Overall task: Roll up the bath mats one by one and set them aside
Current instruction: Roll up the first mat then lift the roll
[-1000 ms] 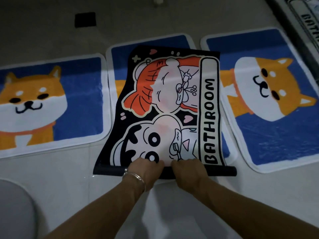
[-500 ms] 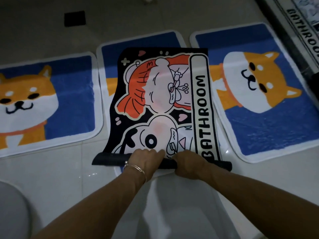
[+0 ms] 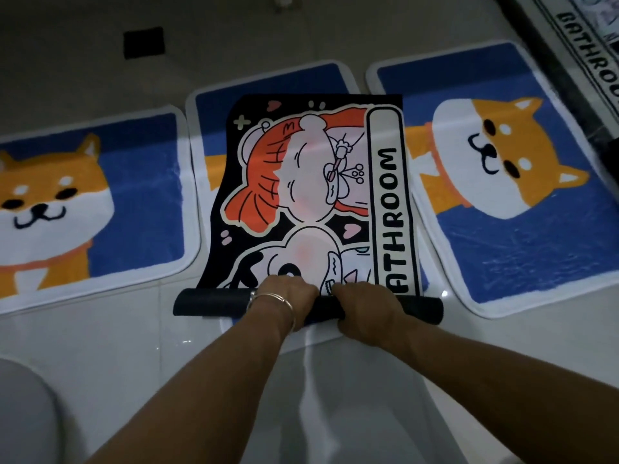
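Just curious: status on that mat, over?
Left hand, right hand grip the roll. Black bathroom mat mostly unrolled. Blue dog mat underneath, nothing blocking.

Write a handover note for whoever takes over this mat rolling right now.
Left hand and right hand both grip the roll at the near end of the black cartoon BATHROOM bath mat, side by side near its middle.
That mat lies over the middle blue dog-print bath mat; the left blue dog-print bath mat and right blue dog-print bath mat lie flat beside it.
Done: the first turns only. Left: finish this roll, set it aside, then roll the rest.
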The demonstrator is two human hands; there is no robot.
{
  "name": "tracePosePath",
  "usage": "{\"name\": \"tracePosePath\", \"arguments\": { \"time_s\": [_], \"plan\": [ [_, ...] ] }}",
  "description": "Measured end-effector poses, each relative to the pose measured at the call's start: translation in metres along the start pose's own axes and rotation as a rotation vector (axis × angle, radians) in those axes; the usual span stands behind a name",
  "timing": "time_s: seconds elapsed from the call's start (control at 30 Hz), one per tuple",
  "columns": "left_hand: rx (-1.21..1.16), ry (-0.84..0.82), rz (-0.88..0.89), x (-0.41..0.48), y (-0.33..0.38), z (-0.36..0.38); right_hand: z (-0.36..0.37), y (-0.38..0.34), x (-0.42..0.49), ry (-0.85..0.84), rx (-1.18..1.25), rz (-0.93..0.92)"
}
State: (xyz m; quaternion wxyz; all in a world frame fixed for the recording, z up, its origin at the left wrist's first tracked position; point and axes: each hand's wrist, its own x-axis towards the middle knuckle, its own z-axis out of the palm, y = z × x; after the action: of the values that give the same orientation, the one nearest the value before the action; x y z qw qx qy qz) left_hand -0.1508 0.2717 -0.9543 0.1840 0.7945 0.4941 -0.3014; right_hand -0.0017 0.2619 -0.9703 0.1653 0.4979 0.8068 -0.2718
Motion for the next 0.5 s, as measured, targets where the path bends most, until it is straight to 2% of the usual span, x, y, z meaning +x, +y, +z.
{"name": "tracePosePath", "arguments": {
  "time_s": [0.07, 0.23, 0.4, 0.5],
  "plan": [
    [-0.043, 0.03, -0.023, 0.002, 0.001, 0.002, -0.001, 0.003, 0.002, 0.008, -0.03, 0.003],
    [-0.074, 0.186, -0.022, -0.008, 0.004, 0.027, -0.005, 0.007, 0.015, -0.198, 0.036, -0.039],
    [-0.073, -0.024, 0.016, 0.004, -0.003, 0.016, 0.001, -0.002, 0.011, -0.008, -0.109, -0.032],
    [-0.086, -0.062, 0.053, 0.008, -0.002, 0.011, 0.006, -0.002, 0.007, -0.05, 0.004, 0.003]
  ]
}}
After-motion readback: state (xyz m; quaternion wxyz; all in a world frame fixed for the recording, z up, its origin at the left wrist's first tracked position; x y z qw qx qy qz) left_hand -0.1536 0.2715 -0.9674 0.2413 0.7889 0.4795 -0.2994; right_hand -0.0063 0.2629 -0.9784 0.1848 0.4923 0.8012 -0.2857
